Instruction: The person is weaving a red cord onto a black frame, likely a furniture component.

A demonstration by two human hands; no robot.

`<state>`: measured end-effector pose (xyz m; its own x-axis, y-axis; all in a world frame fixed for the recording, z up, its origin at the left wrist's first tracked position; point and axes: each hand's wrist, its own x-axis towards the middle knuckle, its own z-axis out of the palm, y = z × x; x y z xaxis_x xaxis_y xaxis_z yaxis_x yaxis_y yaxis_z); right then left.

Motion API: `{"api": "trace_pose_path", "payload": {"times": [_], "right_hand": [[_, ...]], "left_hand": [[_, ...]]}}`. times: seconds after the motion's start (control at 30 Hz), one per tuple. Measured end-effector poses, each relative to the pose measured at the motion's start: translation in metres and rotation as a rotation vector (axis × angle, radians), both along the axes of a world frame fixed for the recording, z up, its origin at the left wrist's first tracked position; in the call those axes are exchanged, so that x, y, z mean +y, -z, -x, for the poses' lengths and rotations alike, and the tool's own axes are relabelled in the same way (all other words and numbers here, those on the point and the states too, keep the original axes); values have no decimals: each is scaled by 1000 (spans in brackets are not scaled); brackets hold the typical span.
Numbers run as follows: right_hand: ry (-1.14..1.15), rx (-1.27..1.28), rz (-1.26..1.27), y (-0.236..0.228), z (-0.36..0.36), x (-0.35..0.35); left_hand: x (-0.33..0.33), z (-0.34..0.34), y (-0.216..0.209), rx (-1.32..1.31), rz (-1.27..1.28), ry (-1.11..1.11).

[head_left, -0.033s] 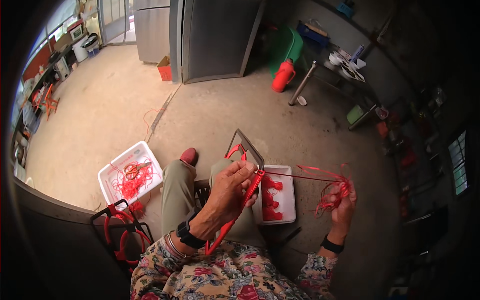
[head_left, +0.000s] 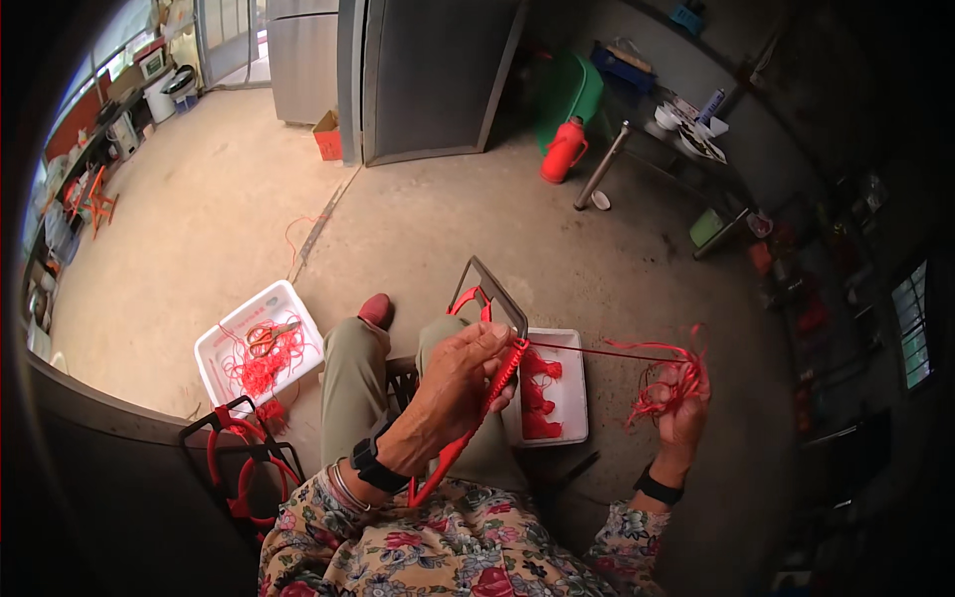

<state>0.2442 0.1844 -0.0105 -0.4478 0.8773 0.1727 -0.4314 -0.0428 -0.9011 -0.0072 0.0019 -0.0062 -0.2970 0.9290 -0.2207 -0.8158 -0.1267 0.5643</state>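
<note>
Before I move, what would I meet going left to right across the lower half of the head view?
White rectangular tray with tangled red strands → dark red shoe → left hand → second white rectangular tray with red bundles → right hand.

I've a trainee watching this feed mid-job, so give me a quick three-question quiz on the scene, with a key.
1. True or false: the scissors lie in the white tray on the person's left.
2. Which hand holds the loose bundle of red cord?
3. Fill in: between the left hand and the bundle, the red strand runs ____ (straight or in loops).

Key:
1. True.
2. The right hand.
3. Straight.
</note>
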Motion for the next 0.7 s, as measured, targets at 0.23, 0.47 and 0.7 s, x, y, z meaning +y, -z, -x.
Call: {"api": "trace_pose_path", "payload": {"times": [0.23,0.47,0.7], "right_hand": [[-258,399,117,-7,18,-16],[-578,669,146,-17,16,-50],[-347,-11,-158,-10,-12,-70]], "left_hand": [[8,13,2,-17,-113,280],[10,15,2,-170,-81,264],[9,17,7,-303,-63,262]]}}
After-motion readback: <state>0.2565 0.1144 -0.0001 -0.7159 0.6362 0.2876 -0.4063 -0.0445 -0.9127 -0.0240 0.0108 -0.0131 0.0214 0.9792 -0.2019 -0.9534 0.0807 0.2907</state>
